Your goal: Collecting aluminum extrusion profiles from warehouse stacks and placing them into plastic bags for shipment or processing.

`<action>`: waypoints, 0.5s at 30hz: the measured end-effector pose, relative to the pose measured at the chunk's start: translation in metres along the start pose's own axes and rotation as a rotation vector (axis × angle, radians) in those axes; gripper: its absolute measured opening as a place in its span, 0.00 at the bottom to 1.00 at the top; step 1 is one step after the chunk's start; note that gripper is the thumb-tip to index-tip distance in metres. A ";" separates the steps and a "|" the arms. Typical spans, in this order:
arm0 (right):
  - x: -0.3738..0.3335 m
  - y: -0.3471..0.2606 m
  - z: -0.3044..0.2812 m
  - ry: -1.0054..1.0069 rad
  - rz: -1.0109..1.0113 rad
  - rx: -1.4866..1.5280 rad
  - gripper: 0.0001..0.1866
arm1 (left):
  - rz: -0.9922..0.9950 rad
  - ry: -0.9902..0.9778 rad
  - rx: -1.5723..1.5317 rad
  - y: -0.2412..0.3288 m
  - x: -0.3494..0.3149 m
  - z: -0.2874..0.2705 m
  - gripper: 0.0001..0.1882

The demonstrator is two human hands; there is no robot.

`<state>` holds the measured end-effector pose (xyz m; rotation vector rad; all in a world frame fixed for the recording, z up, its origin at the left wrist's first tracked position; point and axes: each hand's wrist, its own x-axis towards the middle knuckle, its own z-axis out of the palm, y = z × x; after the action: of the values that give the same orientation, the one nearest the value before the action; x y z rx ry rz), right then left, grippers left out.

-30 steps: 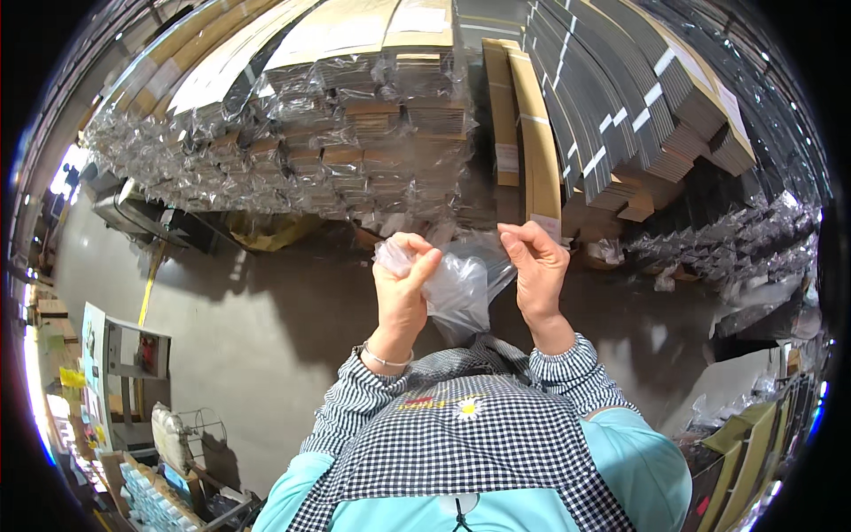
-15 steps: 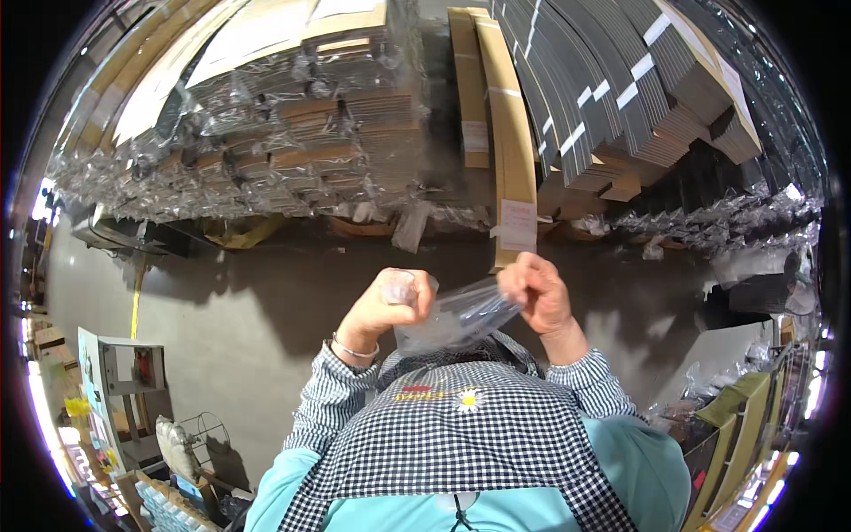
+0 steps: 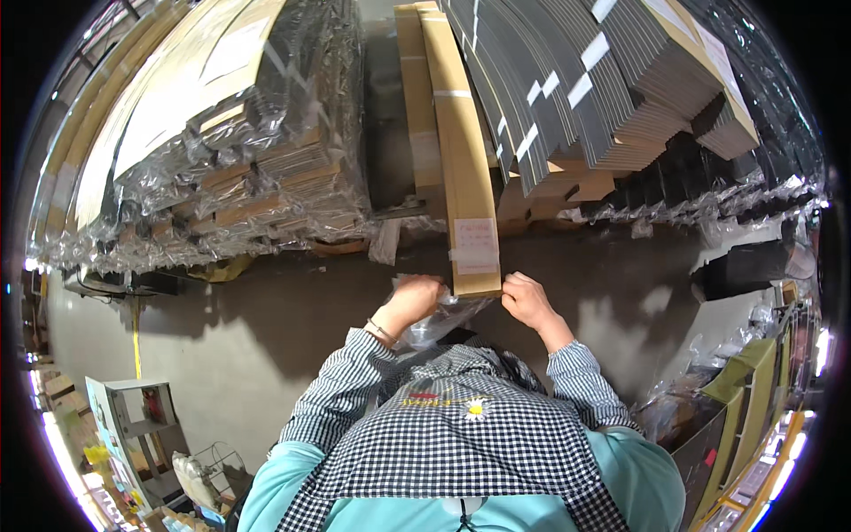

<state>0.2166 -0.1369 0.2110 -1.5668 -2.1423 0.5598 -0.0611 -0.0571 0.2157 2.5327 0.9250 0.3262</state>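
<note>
A long, narrow cardboard box [image 3: 467, 160] extends away from me, its near end between my hands. A pale label [image 3: 476, 246] is stuck on top near that end. My left hand [image 3: 414, 300] is closed at the left of the box end, gripping clear plastic film [image 3: 434, 328]. The film hangs below the end of the box and runs across toward the right. My right hand [image 3: 526, 300] is closed at the right corner of the box, pinching the film's other side; its fingertips are partly hidden.
Stacks of flat cardboard [image 3: 177, 124] wrapped in clear film stand at the far left. Dark sheets [image 3: 567, 80] are piled at the far right, with another long carton [image 3: 417, 97] beside the box. A small shelf unit [image 3: 146, 426] stands at the lower left on the grey floor [image 3: 230, 355].
Both hands have moved up to the box's near end, carrying the stretched film under it. The view has shifted, so the box appears nearer and further left.
</note>
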 end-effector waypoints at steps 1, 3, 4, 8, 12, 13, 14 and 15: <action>-0.005 0.016 0.008 -0.094 -0.012 -0.090 0.08 | -0.012 -0.074 0.040 0.000 0.002 0.002 0.07; -0.010 0.029 0.023 -0.141 0.002 -0.139 0.10 | -0.065 -0.170 0.123 0.001 0.002 0.013 0.06; -0.002 0.028 0.023 -0.179 0.003 -0.197 0.13 | -0.067 -0.174 0.125 0.000 0.004 0.015 0.06; -0.001 0.026 0.016 -0.274 0.027 -0.156 0.15 | -0.062 -0.254 0.147 -0.004 -0.003 0.028 0.11; -0.014 0.034 0.046 -0.397 -0.045 0.076 0.11 | -0.158 -0.563 0.147 -0.005 -0.019 0.057 0.11; -0.015 0.044 0.050 -0.324 -0.008 -0.110 0.11 | -0.156 -0.359 0.036 0.001 -0.018 0.052 0.11; -0.016 0.045 0.050 -0.257 0.027 -0.292 0.10 | -0.161 -0.158 -0.078 0.008 -0.021 0.044 0.10; -0.016 0.050 0.045 -0.131 -0.046 -0.278 0.08 | -0.244 -0.101 -0.142 0.010 -0.020 0.036 0.10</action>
<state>0.2352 -0.1408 0.1446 -1.6580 -2.4344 0.3708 -0.0580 -0.0874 0.1873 2.2563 1.1153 0.1804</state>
